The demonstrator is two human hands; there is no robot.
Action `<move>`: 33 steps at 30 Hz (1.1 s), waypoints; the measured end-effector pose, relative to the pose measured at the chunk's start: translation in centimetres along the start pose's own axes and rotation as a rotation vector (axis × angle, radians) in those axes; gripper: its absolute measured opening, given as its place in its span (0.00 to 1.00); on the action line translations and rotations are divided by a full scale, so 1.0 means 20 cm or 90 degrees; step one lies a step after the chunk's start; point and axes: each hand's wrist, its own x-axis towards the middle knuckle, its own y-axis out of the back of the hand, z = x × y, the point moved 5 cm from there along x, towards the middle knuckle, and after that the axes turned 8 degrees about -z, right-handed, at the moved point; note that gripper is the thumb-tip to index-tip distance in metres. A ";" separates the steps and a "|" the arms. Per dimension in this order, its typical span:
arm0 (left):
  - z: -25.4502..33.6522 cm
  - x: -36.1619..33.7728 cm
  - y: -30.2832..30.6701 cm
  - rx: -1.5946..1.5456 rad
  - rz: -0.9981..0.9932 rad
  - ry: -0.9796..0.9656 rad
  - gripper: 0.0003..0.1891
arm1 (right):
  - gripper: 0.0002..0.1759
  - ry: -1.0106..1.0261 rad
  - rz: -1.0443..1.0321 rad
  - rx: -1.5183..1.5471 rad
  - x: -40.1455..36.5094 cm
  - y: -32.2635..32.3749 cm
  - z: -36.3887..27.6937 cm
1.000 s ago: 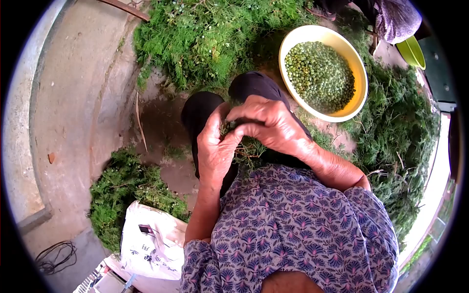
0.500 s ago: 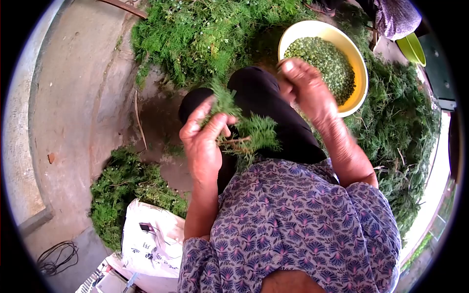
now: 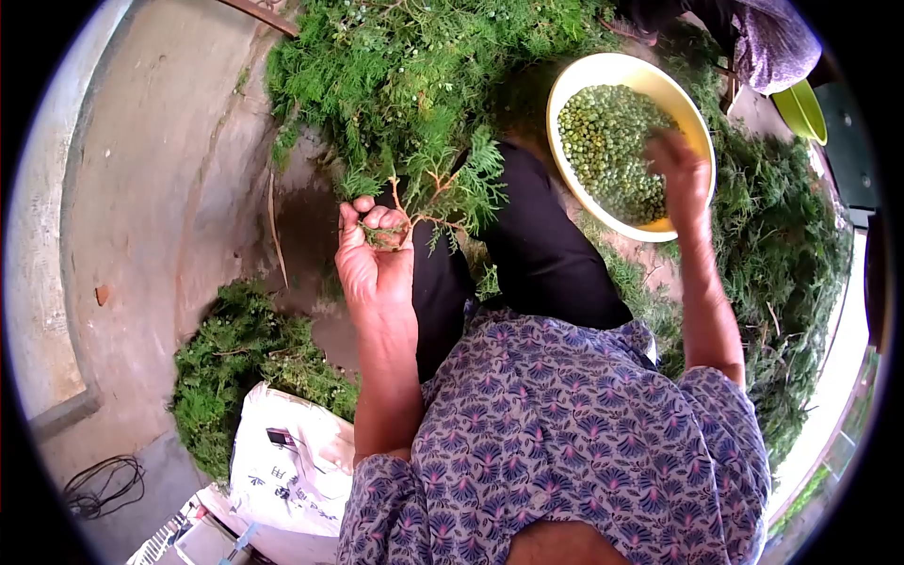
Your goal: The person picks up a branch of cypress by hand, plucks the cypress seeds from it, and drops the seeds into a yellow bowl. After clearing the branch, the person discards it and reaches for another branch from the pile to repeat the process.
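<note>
My left hand [image 3: 375, 264] is closed around a green cypress sprig [image 3: 443, 196] with a brown, forked stem, held above my knees. Its leafy ends spread to the right of my fingers. Over the right side of a round yellow basin [image 3: 629, 72] is my right hand [image 3: 686, 181], its fingers smeared by motion, so whether they hold anything cannot be made out. Small round green cones [image 3: 603, 141] cover the bottom of the basin.
A big heap of cypress branches [image 3: 377, 75] lies ahead, with more branches [image 3: 763, 235] at right. A smaller pile [image 3: 235, 358] sits beside a white sack [image 3: 282, 471]. Black cable [image 3: 104, 485] lies coiled at lower left. Another person's patterned clothing [image 3: 777, 42] and a green basin [image 3: 802, 111] appear upper right.
My right hand has moved right, from the basin's near-left edge to over its right side. My left hand has turned palm up, and the sprig now points upward and right.
</note>
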 end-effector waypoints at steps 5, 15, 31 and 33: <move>-0.06 -0.01 -0.10 -0.004 -0.092 -0.050 0.12 | 0.17 0.110 -0.569 0.148 -0.45 -0.71 -0.41; -0.30 -0.36 -0.39 0.951 -0.516 -0.366 0.09 | 0.14 -0.298 -0.406 0.795 -0.47 -0.87 -0.37; -0.16 -0.20 -0.23 0.764 -0.106 -0.281 0.16 | 0.24 -0.254 -0.389 0.700 -0.35 -0.47 -0.07; -0.13 -0.17 -0.19 0.736 -0.071 -0.235 0.12 | 0.20 -0.191 -0.221 0.653 -0.32 -0.16 -0.03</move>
